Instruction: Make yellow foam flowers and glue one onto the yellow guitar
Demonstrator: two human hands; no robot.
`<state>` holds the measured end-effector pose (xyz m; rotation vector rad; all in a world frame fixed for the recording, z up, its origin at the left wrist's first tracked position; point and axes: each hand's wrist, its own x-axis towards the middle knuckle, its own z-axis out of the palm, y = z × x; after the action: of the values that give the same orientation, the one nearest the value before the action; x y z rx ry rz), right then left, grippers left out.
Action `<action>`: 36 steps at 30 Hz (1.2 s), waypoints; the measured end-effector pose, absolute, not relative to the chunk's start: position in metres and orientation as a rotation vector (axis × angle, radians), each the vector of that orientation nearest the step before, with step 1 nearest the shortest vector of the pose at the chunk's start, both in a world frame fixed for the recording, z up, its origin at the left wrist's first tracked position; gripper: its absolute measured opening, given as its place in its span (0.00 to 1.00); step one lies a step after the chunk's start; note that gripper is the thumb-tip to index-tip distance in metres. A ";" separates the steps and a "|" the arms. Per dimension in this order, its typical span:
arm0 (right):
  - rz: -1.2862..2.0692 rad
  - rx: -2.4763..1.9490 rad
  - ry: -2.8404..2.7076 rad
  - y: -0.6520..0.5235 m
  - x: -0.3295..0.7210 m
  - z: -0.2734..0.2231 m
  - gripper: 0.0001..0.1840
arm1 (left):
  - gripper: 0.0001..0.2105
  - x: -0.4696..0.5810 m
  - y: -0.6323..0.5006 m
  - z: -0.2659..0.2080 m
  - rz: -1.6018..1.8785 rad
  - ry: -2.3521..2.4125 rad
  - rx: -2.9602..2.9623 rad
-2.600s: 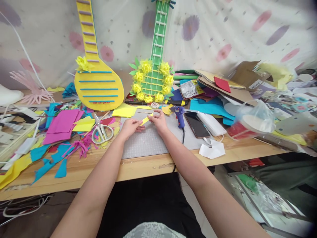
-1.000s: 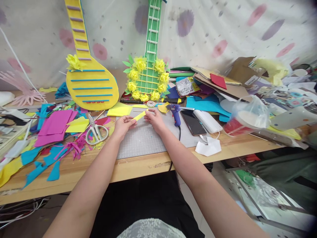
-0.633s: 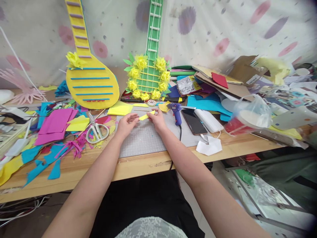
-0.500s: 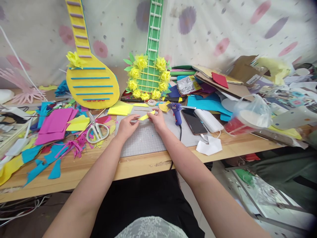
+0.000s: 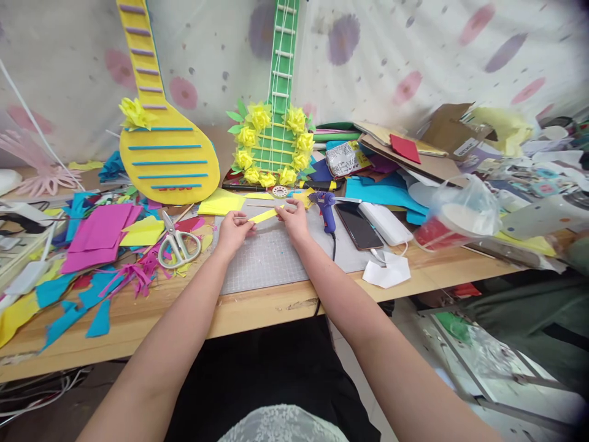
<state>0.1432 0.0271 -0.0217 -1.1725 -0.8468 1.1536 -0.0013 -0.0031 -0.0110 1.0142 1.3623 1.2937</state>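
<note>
A narrow yellow paper strip [image 5: 264,217] stretches between my two hands above the grey cutting mat [image 5: 262,264]. My left hand [image 5: 234,230] pinches its left end, and a thin stick seems to lie at those fingertips. At the other end, my right hand [image 5: 293,218] has thumb and fingers closed on the strip. Behind the hands lie a white perforated disc [image 5: 280,191] and folded yellow paper [image 5: 221,202]. A blue-purple glue gun [image 5: 326,212] rests just right of my right hand. White-handled scissors [image 5: 178,242] lie left of my left hand.
Yellow [image 5: 172,161] and green [image 5: 278,144] paper-covered instrument shapes stand against the back sheet. Magenta paper [image 5: 99,236] and coloured scraps cover the left side. A phone [image 5: 358,226], a white power bank [image 5: 385,223] and a red cup in plastic [image 5: 453,227] sit to the right.
My left hand has shifted slightly, from beside the strip's end to pinching it. The strip now runs fully from hand to hand. The view has moved a little.
</note>
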 end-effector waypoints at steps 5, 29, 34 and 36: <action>1.103 -1.169 -0.776 0.029 0.150 -0.020 0.19 | 0.15 -0.017 0.005 -0.013 1.313 1.407 1.060; 1.034 -1.271 -1.109 0.024 0.150 -0.024 0.14 | 0.17 -0.068 0.053 0.004 0.600 1.970 2.351; 1.029 -1.285 -1.122 0.022 0.149 -0.022 0.14 | 0.19 -0.072 0.050 0.005 0.239 1.987 2.526; 1.020 -1.289 -1.126 0.021 0.150 -0.022 0.14 | 0.19 -0.069 0.049 0.005 0.121 2.015 2.564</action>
<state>0.1498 0.0212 -0.0221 -1.2895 -1.1259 1.0203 -0.0691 0.0493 0.0052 2.5635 2.0150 0.1215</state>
